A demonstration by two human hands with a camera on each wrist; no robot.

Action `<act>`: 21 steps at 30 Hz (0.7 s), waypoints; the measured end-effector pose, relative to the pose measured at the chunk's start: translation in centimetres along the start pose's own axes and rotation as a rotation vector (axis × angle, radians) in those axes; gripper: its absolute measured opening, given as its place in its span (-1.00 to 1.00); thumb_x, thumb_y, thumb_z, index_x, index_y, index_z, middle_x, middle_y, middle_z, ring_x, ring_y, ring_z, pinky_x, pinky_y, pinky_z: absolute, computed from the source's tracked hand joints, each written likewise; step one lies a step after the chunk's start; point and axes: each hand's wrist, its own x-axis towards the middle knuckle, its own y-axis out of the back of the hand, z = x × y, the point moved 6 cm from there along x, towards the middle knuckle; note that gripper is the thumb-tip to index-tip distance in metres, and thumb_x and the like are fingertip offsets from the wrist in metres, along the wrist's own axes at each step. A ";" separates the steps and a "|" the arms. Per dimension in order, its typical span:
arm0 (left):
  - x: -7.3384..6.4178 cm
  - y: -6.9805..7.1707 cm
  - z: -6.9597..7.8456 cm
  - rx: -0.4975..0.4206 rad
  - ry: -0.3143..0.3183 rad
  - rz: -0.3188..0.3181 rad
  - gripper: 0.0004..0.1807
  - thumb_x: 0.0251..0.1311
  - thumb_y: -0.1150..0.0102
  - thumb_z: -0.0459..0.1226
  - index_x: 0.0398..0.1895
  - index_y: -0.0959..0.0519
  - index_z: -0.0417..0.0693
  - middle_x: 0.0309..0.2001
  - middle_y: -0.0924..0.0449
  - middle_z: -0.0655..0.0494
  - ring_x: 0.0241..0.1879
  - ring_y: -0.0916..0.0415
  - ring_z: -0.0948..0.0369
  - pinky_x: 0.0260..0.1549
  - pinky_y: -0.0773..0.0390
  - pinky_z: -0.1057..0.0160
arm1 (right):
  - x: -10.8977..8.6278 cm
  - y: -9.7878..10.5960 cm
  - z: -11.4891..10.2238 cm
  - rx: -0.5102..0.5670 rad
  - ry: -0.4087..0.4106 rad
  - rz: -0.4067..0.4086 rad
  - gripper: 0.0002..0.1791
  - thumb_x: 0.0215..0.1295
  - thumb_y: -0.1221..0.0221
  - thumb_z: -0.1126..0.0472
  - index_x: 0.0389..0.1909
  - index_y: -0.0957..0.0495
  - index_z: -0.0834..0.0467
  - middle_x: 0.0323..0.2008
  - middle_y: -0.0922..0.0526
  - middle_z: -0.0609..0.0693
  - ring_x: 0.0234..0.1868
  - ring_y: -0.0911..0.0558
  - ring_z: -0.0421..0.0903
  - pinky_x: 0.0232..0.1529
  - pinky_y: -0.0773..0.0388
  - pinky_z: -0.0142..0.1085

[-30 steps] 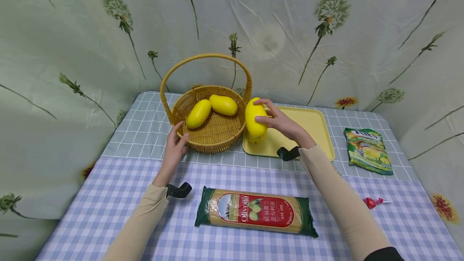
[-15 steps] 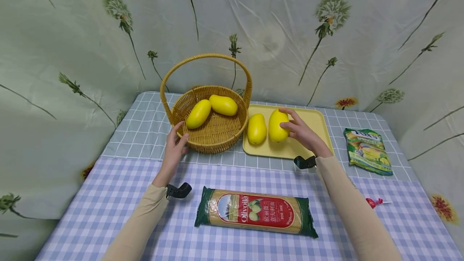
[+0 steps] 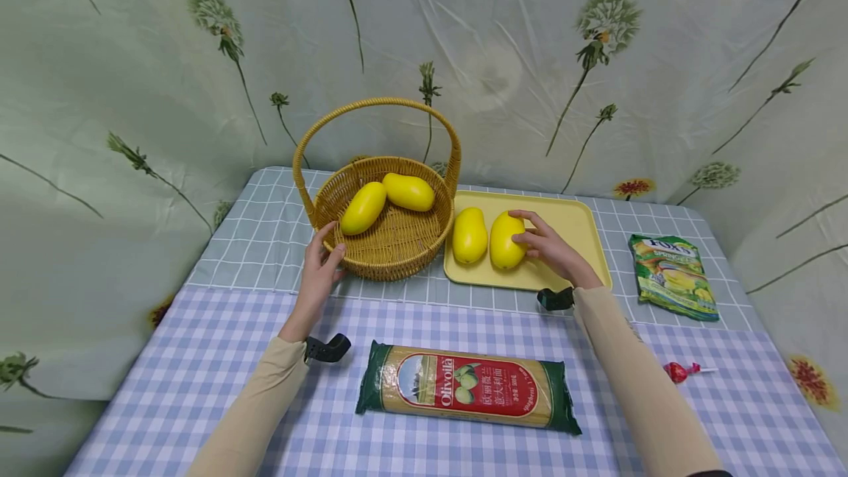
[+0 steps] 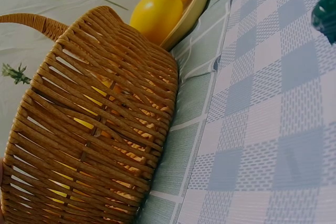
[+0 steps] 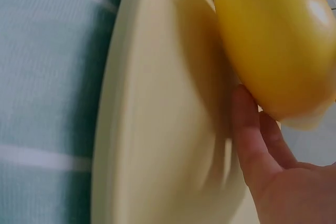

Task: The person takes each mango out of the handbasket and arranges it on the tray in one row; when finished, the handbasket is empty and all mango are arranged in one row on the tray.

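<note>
A wicker basket (image 3: 404, 241) with a tall handle contains two yellow mangoes, one (image 3: 363, 208) leaning left and another (image 3: 408, 193) behind it. My left hand (image 3: 316, 282) holds the basket's near-left rim. On the pale yellow tray (image 3: 575, 223) to the right lies a third mango (image 3: 470, 235). Beside that one, my right hand (image 3: 555, 250) grips another mango (image 3: 506, 240) low over the tray, its thumb and fingers on the right side. The right wrist view shows the fingers (image 5: 252, 140) against this mango; whether it bears fully on the tray I cannot tell.
A spaghetti packet (image 3: 467, 387) lies across the checkered cloth in front. Right of the tray are a green candy bag (image 3: 673, 276) and, nearer, a red lollipop (image 3: 677, 371). A flowered curtain (image 3: 497, 79) hangs behind the table.
My right hand has carried its mango rightward from beside the basket, then slightly lower over the tray, uncovering the mango lying there. The left hand and basket stay put.
</note>
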 end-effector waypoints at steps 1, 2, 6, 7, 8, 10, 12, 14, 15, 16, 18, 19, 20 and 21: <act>0.0 0.0 0.0 0.000 0.000 -0.001 -0.42 0.46 0.12 -0.19 0.49 -0.06 0.11 0.41 0.18 -0.15 0.21 -0.23 -0.04 0.03 -0.40 -0.13 | 0.1 0.0 0.1 -0.001 0.002 0.000 -0.36 0.40 -0.03 0.23 0.44 -0.05 0.07 0.39 -0.03 0.26 0.18 -0.26 0.23 0.21 -0.23 0.01; 0.0 0.0 -0.1 0.000 0.000 -0.001 -0.43 0.47 0.12 -0.19 0.49 -0.06 0.11 0.41 0.17 -0.16 0.20 -0.24 -0.04 0.02 -0.41 -0.13 | 0.2 0.0 0.1 -0.003 0.003 0.001 -0.36 0.40 -0.03 0.23 0.44 -0.05 0.07 0.40 -0.03 0.25 0.20 -0.25 0.23 0.22 -0.21 0.03; 0.1 0.0 -0.2 0.010 -0.004 0.006 -0.44 0.47 0.13 -0.22 0.48 -0.08 0.10 0.40 0.16 -0.17 0.18 -0.25 -0.04 0.00 -0.42 -0.11 | 0.4 0.0 0.2 -0.014 0.017 -0.006 -0.35 0.41 -0.03 0.24 0.45 -0.03 0.10 0.41 0.00 0.26 0.25 -0.21 0.23 0.25 -0.17 0.07; 0.1 0.0 -0.3 0.014 -0.005 0.007 -0.44 0.47 0.14 -0.23 0.49 -0.07 0.10 0.40 0.16 -0.16 0.19 -0.25 -0.04 -0.01 -0.43 -0.11 | 0.4 0.0 0.3 -0.017 0.017 -0.008 -0.35 0.42 -0.03 0.24 0.45 -0.03 0.11 0.41 0.01 0.26 0.25 -0.20 0.22 0.26 -0.17 0.06; 0.1 0.0 -0.3 0.018 -0.005 0.008 -0.44 0.47 0.14 -0.24 0.49 -0.07 0.10 0.41 0.16 -0.16 0.19 -0.25 -0.04 -0.01 -0.43 -0.10 | 0.4 0.0 0.2 -0.020 0.018 -0.012 -0.35 0.42 -0.02 0.24 0.46 -0.02 0.11 0.42 0.02 0.26 0.25 -0.20 0.22 0.25 -0.17 0.06; 0.1 0.1 -0.4 0.021 -0.006 0.010 -0.44 0.47 0.13 -0.24 0.48 -0.07 0.10 0.41 0.16 -0.15 0.21 -0.24 -0.04 -0.01 -0.43 -0.11 | 0.4 0.0 0.1 -0.027 0.028 -0.022 -0.36 0.44 0.00 0.25 0.46 0.00 0.14 0.42 0.03 0.28 0.26 -0.19 0.23 0.26 -0.18 0.07; 0.2 0.1 -0.4 0.023 -0.007 0.011 -0.44 0.47 0.13 -0.23 0.49 -0.07 0.09 0.42 0.16 -0.15 0.22 -0.23 -0.04 -0.01 -0.42 -0.12 | 0.2 0.1 0.0 -0.031 0.035 -0.025 -0.38 0.45 0.02 0.25 0.46 -0.01 0.16 0.42 0.03 0.29 0.27 -0.18 0.24 0.26 -0.17 0.08; 0.2 0.1 -0.5 0.025 -0.009 0.011 -0.43 0.47 0.12 -0.22 0.49 -0.07 0.09 0.42 0.17 -0.14 0.22 -0.23 -0.04 -0.01 -0.42 -0.13 | 0.1 0.2 -0.2 -0.048 0.046 -0.018 -0.40 0.46 0.03 0.25 0.45 -0.03 0.19 0.42 0.03 0.30 0.31 -0.14 0.24 0.27 -0.16 0.10; 0.2 0.1 -0.5 0.025 -0.011 0.011 -0.43 0.47 0.12 -0.22 0.49 -0.06 0.09 0.42 0.17 -0.14 0.21 -0.23 -0.04 -0.01 -0.42 -0.13 | 0.0 0.3 -0.3 -0.061 0.052 -0.008 -0.40 0.45 0.02 0.25 0.44 -0.05 0.21 0.42 0.02 0.31 0.33 -0.11 0.24 0.27 -0.15 0.11; 0.2 0.1 -0.4 0.026 -0.012 0.013 -0.44 0.47 0.12 -0.22 0.49 -0.07 0.09 0.42 0.16 -0.14 0.21 -0.24 -0.04 -0.01 -0.42 -0.13 | -0.1 0.4 -0.4 -0.073 0.058 0.005 -0.41 0.45 0.02 0.24 0.43 -0.07 0.22 0.42 0.01 0.30 0.35 -0.09 0.24 0.27 -0.15 0.12; 0.2 0.1 -0.4 0.030 -0.013 0.015 -0.44 0.47 0.13 -0.22 0.49 -0.07 0.09 0.42 0.16 -0.14 0.19 -0.24 -0.04 -0.01 -0.42 -0.13 | -0.2 0.7 -0.6 -0.092 0.069 0.036 -0.43 0.44 0.01 0.24 0.41 -0.11 0.25 0.41 -0.01 0.30 0.37 -0.05 0.24 0.27 -0.14 0.13; 0.2 0.1 -0.4 0.032 -0.011 0.014 -0.44 0.47 0.13 -0.22 0.49 -0.07 0.09 0.42 0.16 -0.14 0.18 -0.25 -0.04 -0.01 -0.42 -0.13 | -0.3 0.8 -0.7 -0.098 0.077 0.056 -0.43 0.44 0.00 0.24 0.40 -0.13 0.27 0.41 -0.02 0.29 0.38 -0.04 0.24 0.27 -0.14 0.14; 0.1 0.1 -0.4 0.034 -0.010 0.014 -0.44 0.47 0.13 -0.22 0.49 -0.07 0.09 0.42 0.16 -0.14 0.18 -0.25 -0.04 -0.01 -0.42 -0.13 | -0.3 0.9 -0.8 -0.102 0.086 0.076 -0.44 0.43 -0.01 0.25 0.39 -0.15 0.28 0.40 -0.04 0.29 0.38 -0.04 0.24 0.27 -0.14 0.14; 0.1 0.1 -0.4 0.032 -0.010 0.014 -0.44 0.47 0.13 -0.22 0.49 -0.07 0.08 0.42 0.16 -0.13 0.17 -0.25 -0.04 -0.01 -0.42 -0.12 | -0.4 1.0 -1.0 -0.107 0.095 0.093 -0.44 0.43 -0.01 0.25 0.38 -0.16 0.30 0.40 -0.05 0.29 0.37 -0.05 0.24 0.27 -0.14 0.14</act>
